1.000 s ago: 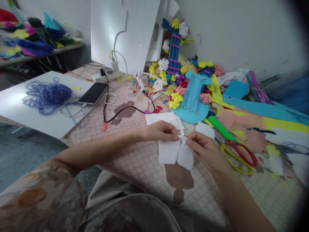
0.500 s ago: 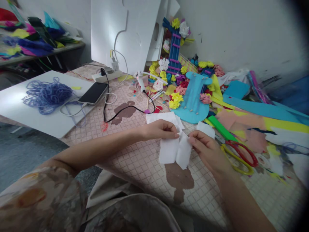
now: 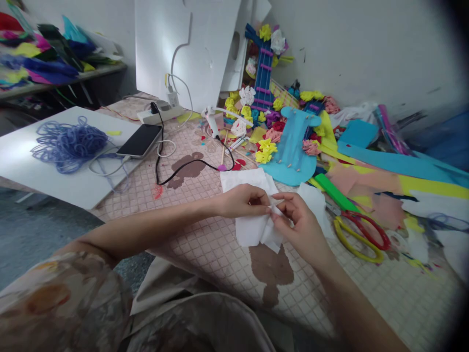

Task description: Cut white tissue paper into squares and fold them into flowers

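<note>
A white crepe-like paper sheet (image 3: 251,230) hangs between my two hands, bunched together at its top middle. My left hand (image 3: 247,200) pinches the gathered part between thumb and fingertips. From the other side my right hand (image 3: 298,222) closes thumb and fingers on the same gather, its fingertips nearly meeting the left ones. The lower part of the sheet fans out in loose folds above the table. Behind my hands lies another white paper piece (image 3: 245,178) on the tabletop, and a further white piece (image 3: 315,198) rests beyond my right hand.
Scissors (image 3: 361,237) with red and yellow handles lie right of my right hand, by a green strip (image 3: 336,193). Beyond stand a light-blue cutout (image 3: 295,151), crumpled paper flowers (image 3: 266,150) and a glue gun (image 3: 212,122). A phone (image 3: 139,140) and blue yarn (image 3: 71,144) sit left.
My right hand has moved left, up against my left hand. The sheet's right side has been drawn in and is now more gathered and creased.
</note>
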Demonstrator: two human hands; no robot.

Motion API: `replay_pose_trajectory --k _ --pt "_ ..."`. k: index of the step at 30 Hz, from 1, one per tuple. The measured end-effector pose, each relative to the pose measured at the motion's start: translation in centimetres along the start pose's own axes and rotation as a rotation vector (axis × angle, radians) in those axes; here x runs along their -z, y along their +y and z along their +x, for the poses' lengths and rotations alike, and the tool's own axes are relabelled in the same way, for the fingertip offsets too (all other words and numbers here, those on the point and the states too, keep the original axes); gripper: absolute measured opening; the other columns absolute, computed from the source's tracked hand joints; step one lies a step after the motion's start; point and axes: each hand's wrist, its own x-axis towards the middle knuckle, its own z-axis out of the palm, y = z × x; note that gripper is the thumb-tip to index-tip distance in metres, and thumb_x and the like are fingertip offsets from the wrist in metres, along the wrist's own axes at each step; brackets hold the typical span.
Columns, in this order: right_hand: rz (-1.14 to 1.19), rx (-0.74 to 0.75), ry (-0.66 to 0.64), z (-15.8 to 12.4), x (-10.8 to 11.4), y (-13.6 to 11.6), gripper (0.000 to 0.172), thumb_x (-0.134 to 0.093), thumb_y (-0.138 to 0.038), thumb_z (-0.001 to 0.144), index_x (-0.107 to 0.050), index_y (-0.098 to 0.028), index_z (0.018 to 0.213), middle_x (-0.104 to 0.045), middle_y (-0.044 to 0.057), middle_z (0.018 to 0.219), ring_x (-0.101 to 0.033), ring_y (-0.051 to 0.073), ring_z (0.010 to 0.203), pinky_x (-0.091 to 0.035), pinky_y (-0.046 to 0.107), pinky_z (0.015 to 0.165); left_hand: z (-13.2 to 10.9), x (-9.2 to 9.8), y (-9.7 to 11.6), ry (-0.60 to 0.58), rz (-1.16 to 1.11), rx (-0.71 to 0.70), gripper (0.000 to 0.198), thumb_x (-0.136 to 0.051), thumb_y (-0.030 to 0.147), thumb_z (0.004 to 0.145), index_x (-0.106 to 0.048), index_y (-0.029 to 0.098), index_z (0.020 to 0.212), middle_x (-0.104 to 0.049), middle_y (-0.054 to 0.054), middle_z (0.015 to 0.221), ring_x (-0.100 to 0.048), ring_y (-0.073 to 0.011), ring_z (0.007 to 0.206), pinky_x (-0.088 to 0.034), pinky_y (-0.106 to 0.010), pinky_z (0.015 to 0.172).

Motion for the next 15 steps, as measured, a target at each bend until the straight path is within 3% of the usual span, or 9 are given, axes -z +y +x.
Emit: replay_pose_trajectory --k 4,11,15 --pt "-0.138 0.009 0.043 0.02 -0.01 0.12 0.030 -0.051 -0.018 0.080 -0.050 -0.024 0.109 -0.047 -0.003 0.071 -0.050 0.014 0.067 -0.039 0.024 0.060 0.04 0.06 -0.23 0.022 0.029 0.007 0.023 -0.053 0.033 0.081 -0.056 0.011 0.074 -0.046 0.003 0.062 -0.039 -0.0050 0.055 -0.031 -0.019 0.052" --pt "-0.244 0.000 0.073 0.22 -0.50 0.08 0.023 -0.053 -0.023 0.080 -0.055 -0.023 0.103 -0.047 -0.003 0.066 -0.049 0.013 0.059 -0.037 0.024 0.054 0.11 -0.12 -0.23 -0.003 0.066 0.038 0.026 -0.052 0.035 0.082 -0.057 0.011 0.076 -0.050 0.001 0.065 -0.040 -0.0061 0.058 -0.032 -0.019 0.052" --pt "-0.186 0.016 0.081 0.60 -0.81 0.41 0.030 -0.057 -0.020 0.076 -0.054 -0.023 0.106 -0.058 0.001 0.081 -0.058 0.018 0.074 -0.044 0.028 0.066 0.26 -0.19 -0.63 -0.009 0.057 0.063 0.027 -0.053 0.036 0.081 -0.056 0.011 0.074 -0.049 0.001 0.064 -0.040 -0.0065 0.059 -0.031 -0.019 0.052"
